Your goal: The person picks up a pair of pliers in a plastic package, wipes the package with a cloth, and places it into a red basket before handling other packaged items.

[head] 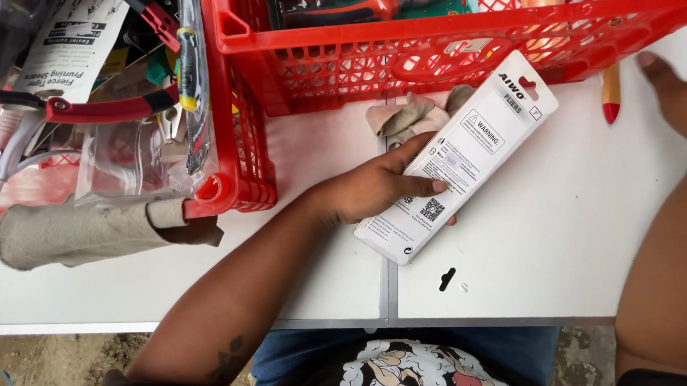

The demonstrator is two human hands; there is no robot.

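Note:
My left hand [370, 190] grips a long white carded tool package [465, 145], back side up, slanting from the table's middle toward the front wall of a red plastic crate [399, 55]. The thumb lies across the card's lower part. My right hand [675, 97] rests flat on the white table [531, 246] at the far right, fingers spread, holding nothing, close to a wooden handle with a red tip [611, 92].
A second red crate [237, 136] at the left holds packaged pruning shears, red-handled pliers [104, 108] and clear wrappers. A grey work glove [83, 231] hangs over its corner; another grey glove [413, 114] lies under the package. Bare dirt shows below the table edge.

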